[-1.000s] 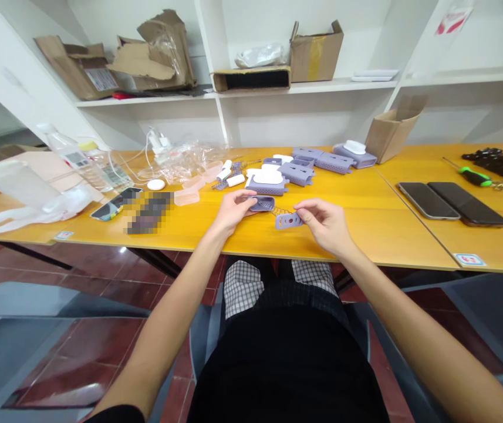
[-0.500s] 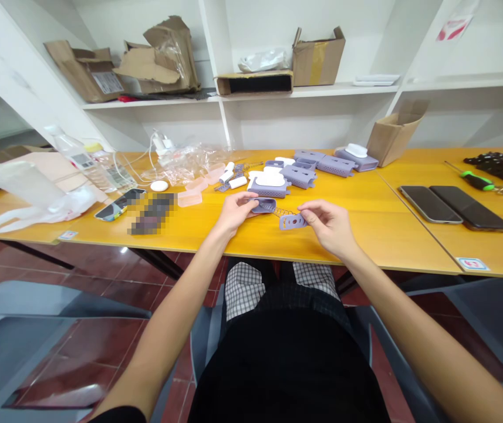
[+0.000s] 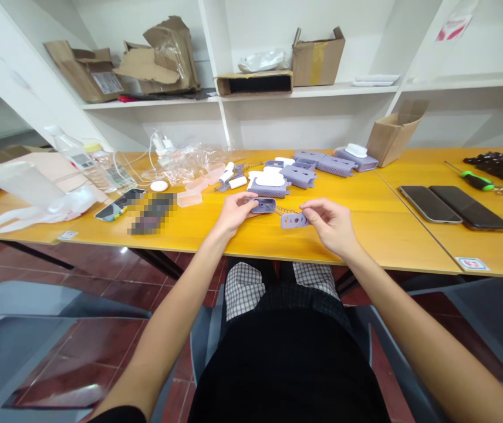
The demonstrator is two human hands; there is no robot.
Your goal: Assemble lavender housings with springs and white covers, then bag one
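Note:
My left hand is closed on a small purple-grey plastic housing, its open side turned toward the right. In my right hand I pinch a flat purple-grey perforated plate between thumb and fingers. A thin metal coil spring stretches between the housing and the plate; how its ends are fixed I cannot make out. Just beyond my hands stands a purple-grey case with a white rounded piece on top. White cylinders and small purple-grey parts lie to its left.
More purple-grey cases stand at the back. Pinkish clear boxes and a phone lie to the left. On the right are two dark phones and a green-handled screwdriver. A cardboard box stands by the shelf.
The spring has come clear of the housing's opening at its left end, and the plate has shifted slightly right and up. My left hand stays about where it was.

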